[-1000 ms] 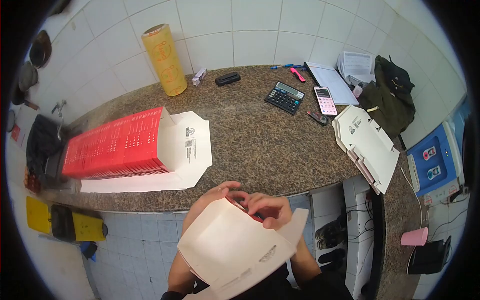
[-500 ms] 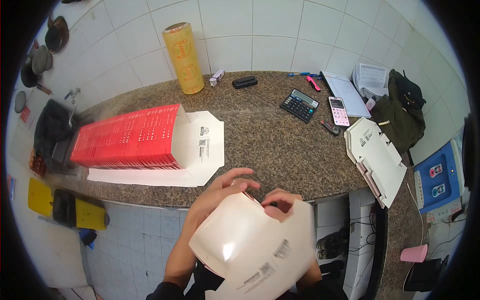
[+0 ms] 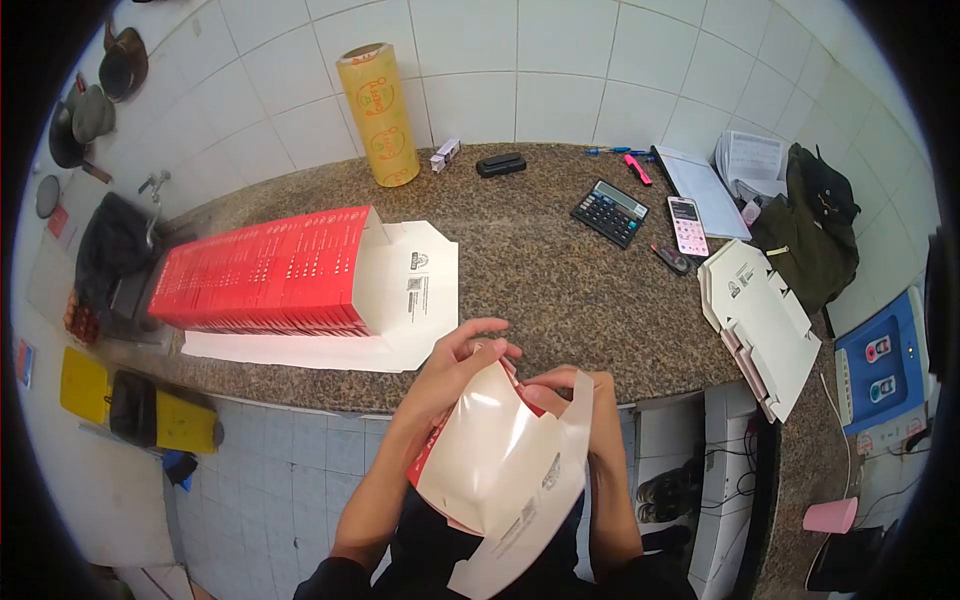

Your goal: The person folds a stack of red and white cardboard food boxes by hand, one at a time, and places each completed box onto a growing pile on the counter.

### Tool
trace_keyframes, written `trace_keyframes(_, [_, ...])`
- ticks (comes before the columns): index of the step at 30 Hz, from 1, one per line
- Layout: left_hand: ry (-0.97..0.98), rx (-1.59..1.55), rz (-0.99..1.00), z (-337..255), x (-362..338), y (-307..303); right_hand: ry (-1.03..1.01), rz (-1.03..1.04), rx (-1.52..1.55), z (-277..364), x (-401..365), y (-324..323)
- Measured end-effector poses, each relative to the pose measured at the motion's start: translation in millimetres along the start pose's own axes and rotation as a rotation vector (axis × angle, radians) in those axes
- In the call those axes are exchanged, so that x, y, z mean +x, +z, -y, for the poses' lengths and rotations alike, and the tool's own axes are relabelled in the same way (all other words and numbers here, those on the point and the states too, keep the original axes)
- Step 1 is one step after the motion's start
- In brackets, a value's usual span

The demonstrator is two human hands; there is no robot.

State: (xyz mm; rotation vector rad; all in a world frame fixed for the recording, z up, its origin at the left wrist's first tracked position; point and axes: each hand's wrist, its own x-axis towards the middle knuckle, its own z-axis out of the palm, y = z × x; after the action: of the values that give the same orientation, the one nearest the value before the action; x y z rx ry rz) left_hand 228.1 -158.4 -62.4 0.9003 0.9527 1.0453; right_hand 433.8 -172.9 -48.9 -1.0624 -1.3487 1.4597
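Carton [image 3: 495,460] hides right hand [image 3: 560,388] fingers; left hand [image 3: 462,355] grips edge.

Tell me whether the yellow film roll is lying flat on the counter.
No, the yellow film roll stands on end on the counter, close to the tiled wall.

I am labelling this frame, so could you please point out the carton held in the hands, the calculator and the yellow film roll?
carton [image 3: 490,450], head view, on its glossy white outer panel.
calculator [image 3: 611,214], head view, on its keypad.
yellow film roll [image 3: 380,115], head view, midway up its side.
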Motion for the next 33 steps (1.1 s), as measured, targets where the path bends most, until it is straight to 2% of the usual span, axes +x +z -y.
trace_keyframes(1, [0.005,0.005,-0.021,-2,1,1,0.088,-0.017,0.018,4,-1,0])
trace_keyframes(2, [0.012,0.011,-0.041,-3,2,2,0.087,-0.016,0.018,4,0,0])
trace_keyframes(7, [0.064,0.047,-0.062,0,10,1,-0.05,-0.035,0.01,-6,7,-4])
trace_keyframes(9, [0.093,0.091,-0.065,1,11,5,-0.002,-0.109,-0.112,-21,15,0])
trace_keyframes(11, [0.202,0.231,-0.101,-1,10,10,0.064,-0.086,-0.116,-24,17,2])
trace_keyframes(12, [0.204,0.232,-0.1,-1,12,7,0.058,-0.15,0.05,-28,19,2])
trace_keyframes(14, [0.067,-0.028,-0.179,0,14,-3,0.088,-0.231,0.398,-40,25,-3])
trace_keyframes(15, [0.07,-0.027,-0.179,0,14,-10,0.085,-0.229,0.398,-44,24,-7])
trace_keyframes(17, [0.054,-0.244,-0.297,3,11,-21,-0.062,-0.194,0.381,-53,16,-16])
trace_keyframes(18, [0.124,-0.262,-0.353,-4,4,-16,-0.013,-0.056,0.344,-57,7,-28])
trace_keyframes(19, [0.128,-0.264,-0.356,-1,3,-16,-0.014,-0.051,0.343,-66,-6,-39])
trace_keyframes(21, [0.365,-0.295,-0.466,14,-3,-16,-0.059,0.199,0.243,-86,-29,-53])
trace_keyframes(22, [0.397,-0.222,-0.526,26,-7,-15,-0.056,0.201,0.244,-91,-32,-50])
trace_keyframes(23, [0.394,-0.222,-0.53,32,-14,-15,-0.081,0.098,0.414,-95,-34,-45])
trace_keyframes(24, [0.491,0.012,-0.409,36,-23,-12,-0.104,-0.009,0.58,-96,-37,-43])
trace_keyframes(25, [0.584,0.245,-0.28,39,-30,-11,-0.101,-0.01,0.578,-90,-37,-47])
trace_keyframes(26, [0.429,0.166,-0.147,50,-32,-30,0.056,-0.095,0.502,-77,-35,-53])
trace_keyframes(27, [0.428,0.166,-0.144,47,-34,-37,0.212,-0.18,0.426,-64,-32,-56])
trace_keyframes(28, [0.358,0.149,-0.067,42,-34,-43,0.037,-0.077,0.321,-52,-28,-56])
trace_keyframes(29, [0.29,0.131,0.007,30,-33,-42,-0.029,0.066,0.174,-59,-21,-67])
trace_keyframes(30, [0.161,0.009,-0.017,19,-38,-31,-0.219,0.17,0.08,-61,-14,-76])
trace_keyframes(31, [0.161,0.009,-0.02,9,-43,-26,-0.407,0.272,-0.014,-59,-8,-77])
trace_keyframes(33, [0.067,0.031,0.126,-1,-47,-22,-0.352,0.219,-0.002,-54,-13,-73])
